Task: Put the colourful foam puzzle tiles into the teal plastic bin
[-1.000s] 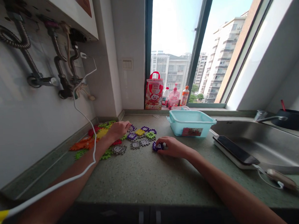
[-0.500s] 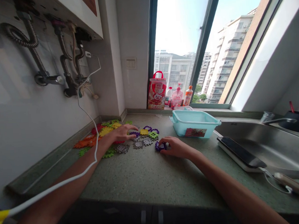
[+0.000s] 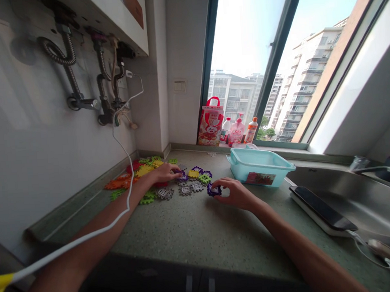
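Observation:
My left hand (image 3: 166, 172) reaches over the heap of coloured toy pieces, its thumb and fingers closed on the edge of a purple gear-edged building piece (image 3: 182, 176). Between the thumb and fingers of my right hand (image 3: 235, 193) is another purple gear-edged building piece (image 3: 214, 189), low over the counter. Grey pieces (image 3: 185, 190), a yellow piece (image 3: 193, 174) and a green piece (image 3: 205, 179) lie between the two hands. Yellow pieces (image 3: 144, 170) and orange pieces (image 3: 119, 182) spread to the left, partly hidden by my left arm.
A light-blue plastic bin (image 3: 261, 164) stands right of my right hand, beside the metal sink (image 3: 336, 190). A phone (image 3: 320, 206) lies at the sink's near edge. The white cable (image 3: 129, 198) crosses in front of my left arm. Bottles (image 3: 236, 132) and a red bag (image 3: 211, 125) line the windowsill.
The view has shifted, so the scene sits farther right. My left fingers have closed from a spread pose onto a purple piece. My right hand still holds its purple piece.

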The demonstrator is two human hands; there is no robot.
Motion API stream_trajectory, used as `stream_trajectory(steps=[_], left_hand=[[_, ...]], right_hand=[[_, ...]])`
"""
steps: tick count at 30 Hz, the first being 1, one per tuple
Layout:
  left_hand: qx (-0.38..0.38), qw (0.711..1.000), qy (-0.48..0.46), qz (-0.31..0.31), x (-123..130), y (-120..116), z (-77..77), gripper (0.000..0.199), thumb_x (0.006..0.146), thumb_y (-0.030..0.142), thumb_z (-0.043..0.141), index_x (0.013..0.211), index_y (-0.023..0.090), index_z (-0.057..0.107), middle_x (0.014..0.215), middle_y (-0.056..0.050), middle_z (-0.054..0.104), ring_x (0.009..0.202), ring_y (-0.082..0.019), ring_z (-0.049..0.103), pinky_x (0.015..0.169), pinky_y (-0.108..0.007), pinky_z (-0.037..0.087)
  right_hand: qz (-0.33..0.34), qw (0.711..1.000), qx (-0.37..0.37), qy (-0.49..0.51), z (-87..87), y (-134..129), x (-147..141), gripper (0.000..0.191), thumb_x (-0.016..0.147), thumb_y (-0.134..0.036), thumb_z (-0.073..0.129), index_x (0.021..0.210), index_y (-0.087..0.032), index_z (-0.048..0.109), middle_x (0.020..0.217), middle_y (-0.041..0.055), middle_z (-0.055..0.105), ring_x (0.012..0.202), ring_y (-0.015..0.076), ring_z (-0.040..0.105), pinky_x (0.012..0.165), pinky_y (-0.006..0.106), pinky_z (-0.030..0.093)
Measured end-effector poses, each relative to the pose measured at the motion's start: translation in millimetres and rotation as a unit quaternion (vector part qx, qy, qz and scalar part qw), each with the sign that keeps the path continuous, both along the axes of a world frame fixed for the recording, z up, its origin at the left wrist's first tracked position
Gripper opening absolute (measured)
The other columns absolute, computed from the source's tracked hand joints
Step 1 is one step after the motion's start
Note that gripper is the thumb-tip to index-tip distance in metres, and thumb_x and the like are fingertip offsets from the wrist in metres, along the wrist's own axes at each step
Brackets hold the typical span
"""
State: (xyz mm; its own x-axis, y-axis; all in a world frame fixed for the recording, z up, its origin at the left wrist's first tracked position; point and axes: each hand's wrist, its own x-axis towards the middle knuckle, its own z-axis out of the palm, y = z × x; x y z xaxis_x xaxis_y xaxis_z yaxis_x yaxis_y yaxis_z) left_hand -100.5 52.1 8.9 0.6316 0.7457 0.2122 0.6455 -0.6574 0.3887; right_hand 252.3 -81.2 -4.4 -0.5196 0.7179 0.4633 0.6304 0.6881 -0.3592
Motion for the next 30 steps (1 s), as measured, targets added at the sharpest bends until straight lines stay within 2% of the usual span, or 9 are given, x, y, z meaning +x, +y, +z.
stream_trajectory(steps=[3, 6, 9, 13, 18, 22, 26, 28, 30], left_hand=[[0.048, 0.998, -0.007, 0.032, -2.8, 4.5, -2.8, 0.047, 0.096, 0.060, 0.059, 0.106, 0.021, 0.084, 0.099, -0.008, 0.082, 0.086, -0.025, 0.074, 0.078, -0.029, 0.051], [0.114, 0.992, -0.021, 0.054, -3.1, 7.1, -5.0, 0.045, 0.099, 0.057, 0.057, 0.110, 0.023, 0.084, 0.103, -0.008, 0.082, 0.093, -0.026, 0.075, 0.083, -0.031, 0.051], [0.160, 0.987, 0.027, 0.011, 0.2, 2.7, -3.8, 0.036, 0.098, 0.050, 0.061, 0.114, 0.027, 0.084, 0.111, -0.007, 0.082, 0.102, -0.026, 0.074, 0.091, -0.031, 0.051], [0.125, 0.986, 0.080, -0.074, 4.5, -8.5, 1.8, 0.033, 0.096, 0.044, 0.063, 0.118, 0.030, 0.082, 0.118, -0.004, 0.080, 0.106, -0.022, 0.074, 0.094, -0.028, 0.051], [0.069, 0.994, 0.071, -0.050, 6.7, -12.9, 5.6, 0.037, 0.092, 0.051, 0.066, 0.117, 0.029, 0.083, 0.118, -0.004, 0.081, 0.106, -0.022, 0.074, 0.092, -0.026, 0.051], [0.036, 0.998, 0.045, -0.028, 9.4, -9.3, 0.3, 0.039, 0.085, 0.051, 0.071, 0.113, 0.026, 0.082, 0.111, -0.006, 0.082, 0.101, -0.024, 0.074, 0.088, -0.028, 0.052], [0.003, 1.000, -0.017, 0.013, 11.5, -4.4, -7.6, 0.048, 0.074, 0.048, 0.079, 0.112, 0.020, 0.073, 0.104, -0.008, 0.080, 0.093, -0.024, 0.074, 0.082, -0.030, 0.054], [-0.002, 0.999, -0.036, 0.033, 12.1, -4.0, -9.6, 0.052, 0.069, 0.045, 0.081, 0.113, 0.019, 0.069, 0.103, -0.008, 0.079, 0.091, -0.025, 0.074, 0.080, -0.031, 0.055], [0.000, 0.998, -0.040, 0.045, 12.4, -5.4, -9.9, 0.053, 0.067, 0.042, 0.081, 0.113, 0.019, 0.066, 0.102, -0.008, 0.079, 0.091, -0.025, 0.074, 0.080, -0.031, 0.055]], right_hand=[[0.000, 1.000, 0.013, 0.006, 0.0, 0.5, -0.1, 0.025, 0.086, -0.028, 0.077, 0.111, -0.026, 0.075, 0.109, 0.0039, 0.077, 0.097, 0.0216, 0.071, 0.092, 0.034, 0.055], [-0.007, 1.000, 0.021, 0.004, -1.5, 1.9, 0.9, 0.025, 0.086, -0.029, 0.077, 0.111, -0.027, 0.075, 0.108, 0.0031, 0.078, 0.095, 0.0215, 0.071, 0.090, 0.034, 0.056], [-0.016, 0.999, 0.039, 0.005, -2.3, 3.4, 2.8, 0.026, 0.086, -0.030, 0.077, 0.112, -0.027, 0.075, 0.109, 0.0038, 0.077, 0.096, 0.0221, 0.072, 0.091, 0.035, 0.056], [-0.016, 0.996, 0.090, 0.019, 2.7, 3.0, 4.1, 0.025, 0.088, -0.029, 0.076, 0.112, -0.027, 0.074, 0.113, 0.0063, 0.077, 0.100, 0.0236, 0.072, 0.092, 0.037, 0.058], [-0.023, 0.986, 0.160, 0.031, 19.9, -3.2, 11.3, 0.026, 0.093, -0.031, 0.071, 0.118, -0.027, 0.073, 0.121, 0.0078, 0.075, 0.107, 0.0252, 0.071, 0.098, 0.040, 0.057], [-0.147, 0.962, 0.219, 0.065, 38.1, -1.6, 39.5, 0.028, 0.093, -0.035, 0.068, 0.119, -0.026, 0.074, 0.127, 0.0101, 0.073, 0.115, 0.0291, 0.067, 0.104, 0.046, 0.054], [-0.354, 0.882, 0.270, 0.154, 54.4, 14.2, 89.0, 0.037, 0.092, -0.043, 0.063, 0.120, -0.020, 0.073, 0.124, 0.0144, 0.073, 0.109, 0.0314, 0.067, 0.096, 0.047, 0.055], [-0.408, 0.866, 0.249, 0.148, 60.0, 24.6, 112.5, 0.040, 0.089, -0.047, 0.063, 0.116, -0.019, 0.074, 0.114, 0.0143, 0.076, 0.098, 0.0307, 0.069, 0.090, 0.044, 0.055], [-0.433, 0.872, 0.200, 0.108, 62.6, 33.5, 129.6, 0.040, 0.086, -0.049, 0.065, 0.112, -0.020, 0.076, 0.105, 0.0126, 0.078, 0.093, 0.0308, 0.070, 0.086, 0.042, 0.054]])
